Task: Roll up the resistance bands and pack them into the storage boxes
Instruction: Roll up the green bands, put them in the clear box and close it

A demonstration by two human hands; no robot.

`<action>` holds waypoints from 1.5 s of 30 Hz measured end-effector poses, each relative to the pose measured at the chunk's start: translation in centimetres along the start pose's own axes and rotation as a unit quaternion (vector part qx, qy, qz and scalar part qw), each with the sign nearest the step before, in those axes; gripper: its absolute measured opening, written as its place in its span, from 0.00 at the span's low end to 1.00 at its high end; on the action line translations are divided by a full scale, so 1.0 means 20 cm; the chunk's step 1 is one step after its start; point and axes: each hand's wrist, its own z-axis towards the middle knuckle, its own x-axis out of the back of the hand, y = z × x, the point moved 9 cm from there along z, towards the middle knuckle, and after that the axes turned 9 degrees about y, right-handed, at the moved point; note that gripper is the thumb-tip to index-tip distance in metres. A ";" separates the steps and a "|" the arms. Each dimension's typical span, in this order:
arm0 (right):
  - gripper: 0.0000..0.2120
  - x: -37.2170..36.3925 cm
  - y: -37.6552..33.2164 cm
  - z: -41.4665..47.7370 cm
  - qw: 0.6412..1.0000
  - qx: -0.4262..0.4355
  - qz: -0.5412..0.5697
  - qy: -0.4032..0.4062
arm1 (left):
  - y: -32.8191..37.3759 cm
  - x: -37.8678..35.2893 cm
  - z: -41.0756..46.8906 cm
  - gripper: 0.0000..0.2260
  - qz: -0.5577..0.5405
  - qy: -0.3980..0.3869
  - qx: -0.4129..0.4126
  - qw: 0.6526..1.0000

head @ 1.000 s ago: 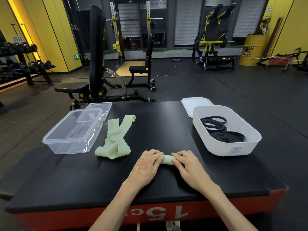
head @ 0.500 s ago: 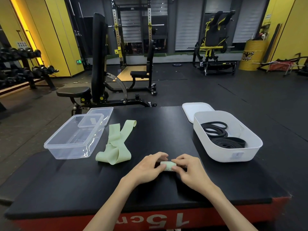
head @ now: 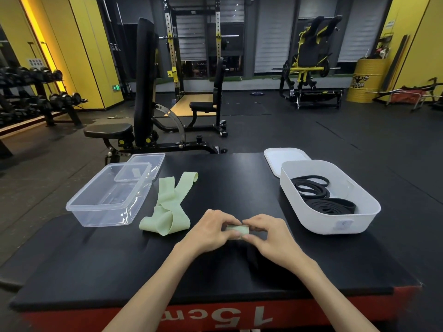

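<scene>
Step in hand: finishing the roll of one band. The small tight roll of pale green elastic band (head: 237,229) looks fully wound, with no loose tail showing, so I judge rolling all but done and packing not yet begun.
Left hand (head: 211,232): fingers curled over the top of the roll and thumb under it, pinching its left end.
Right hand (head: 271,236): fingers curled the same way, pinching the right end. The two sets of fingertips almost meet above the roll.
Where the roll is: between both hands, over the near middle of the black padded platform (head: 84,259). I cannot tell whether it rests on the pad or is lifted just clear.
Second band: a loose pale green flat resistance band (head: 167,207) lies crumpled and unrolled just beside the clear box, to the left of the hands.
Clear rectangular plastic box (head: 72,208): open at far left, its clear plastic lid (head: 148,160) behind it. I can make out nothing inside.
White rounded plastic box (head: 335,224): open at right, holding coiled black rubber bands (head: 321,198), its white lid (head: 282,155) behind.
Next move: keep the roll squeezed so it cannot spring open, then carry it to a box — probably the clear one, since the white one holds black bands — and set it down snugly.
</scene>
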 end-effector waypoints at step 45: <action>0.12 -1.02 -0.06 0.57 0.973 0.010 -0.216 -0.081 | -1.11 1.14 -0.08 0.06 0.211 -0.066 0.218 0.951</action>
